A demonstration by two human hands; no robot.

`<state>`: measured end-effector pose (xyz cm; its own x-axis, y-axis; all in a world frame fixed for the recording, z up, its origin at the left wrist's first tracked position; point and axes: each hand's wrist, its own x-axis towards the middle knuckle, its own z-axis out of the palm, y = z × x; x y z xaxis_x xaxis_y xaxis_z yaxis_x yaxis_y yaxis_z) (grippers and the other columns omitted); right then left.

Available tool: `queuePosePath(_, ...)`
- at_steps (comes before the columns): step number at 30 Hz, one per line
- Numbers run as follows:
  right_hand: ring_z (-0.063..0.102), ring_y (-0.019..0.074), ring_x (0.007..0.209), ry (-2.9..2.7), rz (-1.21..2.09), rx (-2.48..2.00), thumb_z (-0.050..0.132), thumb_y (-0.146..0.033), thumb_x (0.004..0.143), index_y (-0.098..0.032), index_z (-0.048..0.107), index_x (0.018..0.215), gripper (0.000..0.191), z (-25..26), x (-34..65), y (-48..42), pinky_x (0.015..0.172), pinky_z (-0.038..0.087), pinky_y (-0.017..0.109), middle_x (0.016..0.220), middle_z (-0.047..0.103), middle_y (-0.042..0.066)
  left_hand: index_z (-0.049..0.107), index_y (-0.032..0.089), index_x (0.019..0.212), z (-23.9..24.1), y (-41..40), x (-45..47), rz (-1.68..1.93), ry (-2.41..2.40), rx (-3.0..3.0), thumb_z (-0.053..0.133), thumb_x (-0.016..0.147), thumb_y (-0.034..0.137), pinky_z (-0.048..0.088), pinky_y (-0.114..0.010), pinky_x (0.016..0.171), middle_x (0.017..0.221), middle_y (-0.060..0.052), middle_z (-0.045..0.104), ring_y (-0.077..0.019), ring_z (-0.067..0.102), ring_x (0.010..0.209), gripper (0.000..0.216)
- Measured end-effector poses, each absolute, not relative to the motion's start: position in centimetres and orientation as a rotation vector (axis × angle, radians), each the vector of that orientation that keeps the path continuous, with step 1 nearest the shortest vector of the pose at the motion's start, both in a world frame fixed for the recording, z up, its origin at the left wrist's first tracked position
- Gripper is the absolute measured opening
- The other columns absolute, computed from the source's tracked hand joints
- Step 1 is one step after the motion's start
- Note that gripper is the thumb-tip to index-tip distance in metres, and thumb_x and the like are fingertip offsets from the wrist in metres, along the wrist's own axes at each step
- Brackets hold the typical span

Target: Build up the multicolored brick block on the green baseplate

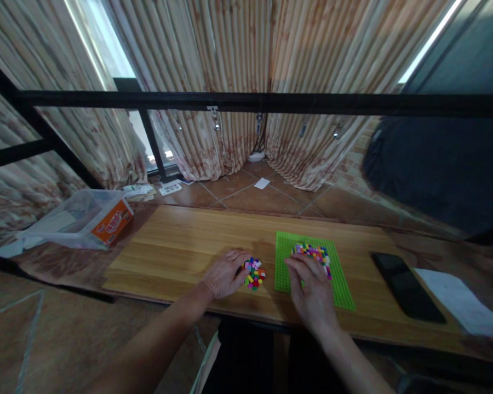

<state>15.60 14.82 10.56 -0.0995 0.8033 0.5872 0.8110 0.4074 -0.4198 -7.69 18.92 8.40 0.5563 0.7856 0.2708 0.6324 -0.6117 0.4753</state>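
A small pile of loose toy bricks (pixel 254 275) in mixed colours lies on the wooden tabletop. Beside it rests my left hand (pixel 225 274), its fingers stretched out and curving round the pile's left side. To the right is a green studded baseplate (pixel 282 257), with a patch of small coloured bricks (pixel 312 250) set on its upper middle. Over this plate is my right hand (pixel 314 293), thumb and fingertips pinched together close to the patch's left edge. Whatever the pinch holds is too small to make out. Part of the brick patch is hidden behind that hand.
A black phone or tablet (pixel 406 287) lies right of the baseplate, beside white paper (pixel 464 301). On the far left stands a clear plastic bin (pixel 72 232) with an orange label. A black metal bar (pixel 246 102) crosses in front of the curtains (pixel 230 49).
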Motion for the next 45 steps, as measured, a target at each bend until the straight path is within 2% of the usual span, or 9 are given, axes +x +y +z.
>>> queuePosePath(4,0.059,0.0192,0.089,-1.985,0.249,-1.362,0.044,-0.026,0.090,-0.025,0.067,0.093,0.022,8.0,12.5,12.3,0.077,0.049,0.034,0.097,0.064,0.006,0.047,0.022,0.126,8.2,19.0,-7.6,0.676,1.148,2.462,0.039,0.092,0.029,0.038,-0.042,0.105,0.126,-0.006,0.057,-0.0200,0.050,0.119,0.036)
queuePosePath(7,0.058,0.0210,0.083,-1.972,0.204,-1.487,0.052,-0.035,0.087,-0.024,0.065,0.088,0.017,6.6,11.0,11.6,0.074,0.046,0.036,0.089,0.063,0.006,0.047,0.021,0.126,8.2,19.0,-7.7,0.672,1.137,2.456,0.039,0.092,0.029,0.037,-0.042,0.105,0.126,-0.007,0.057,-0.0203,0.049,0.120,0.036)
queuePosePath(10,0.055,0.0248,0.083,-1.933,0.073,-1.652,0.057,-0.043,0.083,-0.023,0.062,0.083,0.021,6.6,9.8,11.6,0.073,0.042,0.039,0.084,0.062,0.007,0.047,0.020,0.126,8.2,19.0,-7.8,0.659,1.137,2.460,0.039,0.091,0.029,0.037,-0.042,0.106,0.126,-0.007,0.057,-0.0205,0.049,0.120,0.037)
queuePosePath(18,0.054,0.0241,0.082,-1.893,0.074,-1.728,0.051,-0.032,0.087,-0.023,0.061,0.086,0.014,7.0,8.6,11.6,0.074,0.040,0.039,0.086,0.062,0.008,0.048,0.020,0.125,8.4,19.0,-7.7,0.650,1.143,2.473,0.041,0.091,0.028,0.037,-0.041,0.107,0.127,-0.007,0.057,-0.0199,0.049,0.120,0.036)
queuePosePath(25,0.061,0.0213,0.079,-1.684,0.434,-1.575,0.051,-0.036,0.087,-0.021,0.062,0.087,0.019,6.1,11.1,11.2,0.073,0.047,0.036,0.085,0.067,0.007,0.048,0.020,0.126,8.3,19.0,-7.7,0.665,1.155,2.467,0.044,0.090,0.028,0.037,-0.039,0.107,0.128,-0.007,0.056,-0.0195,0.049,0.120,0.037)
queuePosePath(30,0.065,0.0196,0.072,-1.259,0.691,-1.549,0.063,-0.043,0.074,-0.019,0.066,0.083,0.026,6.7,13.9,10.8,0.067,0.052,0.031,0.079,0.070,0.005,0.047,0.020,0.127,8.3,18.9,-7.7,0.655,1.181,2.457,0.042,0.091,0.032,0.037,-0.038,0.106,0.128,-0.007,0.056,-0.0198,0.048,0.120,0.037)
queuePosePath(37,0.067,0.0215,0.077,-1.048,0.659,-1.534,0.070,-0.043,0.066,-0.019,0.067,0.080,0.028,9.6,18.4,12.4,0.075,0.053,0.035,0.080,0.072,0.005,0.046,0.021,0.126,8.2,19.0,-7.8,0.666,1.178,2.459,0.045,0.090,0.033,0.036,-0.039,0.107,0.128,-0.007,0.055,-0.0208,0.047,0.121,0.038)
queuePosePath(45,0.066,0.0223,0.083,-1.281,0.527,-1.590,0.059,-0.042,0.075,-0.019,0.066,0.090,0.028,9.2,20.6,15.6,0.078,0.052,0.039,0.091,0.071,0.007,0.047,0.023,0.125,8.6,18.9,-7.7,0.688,1.154,2.444,0.046,0.090,0.031,0.037,-0.039,0.106,0.126,-0.005,0.056,-0.0201,0.048,0.119,0.036)
